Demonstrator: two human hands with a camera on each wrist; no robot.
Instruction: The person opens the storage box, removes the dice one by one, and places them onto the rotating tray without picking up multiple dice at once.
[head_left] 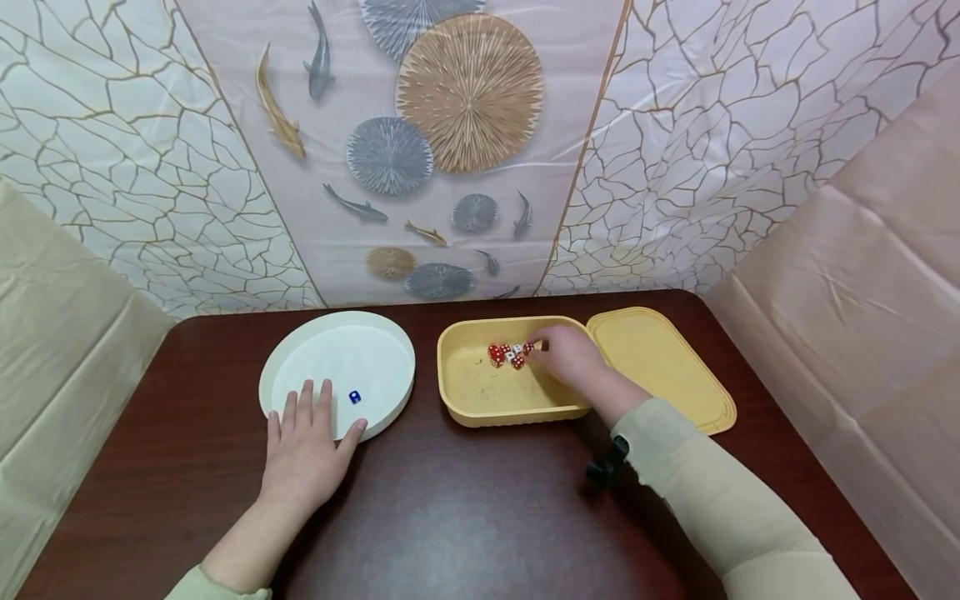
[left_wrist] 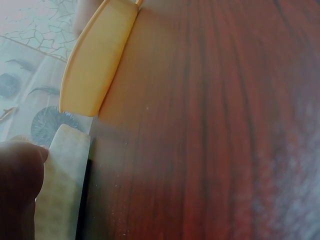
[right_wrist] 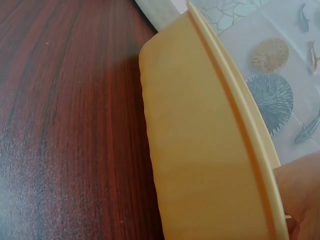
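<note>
My left hand (head_left: 303, 454) lies with its fingers spread over the near left rim of a round white tray (head_left: 393, 346). Inside that tray, right of the fingertips, is one blue die (head_left: 355, 397). My right hand (head_left: 570, 358) reaches over the right side of a yellow rectangular container (head_left: 465, 392). Between its thumb and index fingertips it pinches a red die (head_left: 528, 348). Next to it, several red and white dice (head_left: 496, 355) sit grouped on the container's floor. In the right wrist view the container's wall (right_wrist: 200, 125) hides most of that hand.
A yellow lid (head_left: 667, 358) lies flat on the dark wooden table (head_left: 450, 508), right of the container. The tray and container stand side by side near the table's back edge. Patterned cloth (head_left: 472, 233) hangs behind, and plain cloth (head_left: 862, 292) closes off the right side.
</note>
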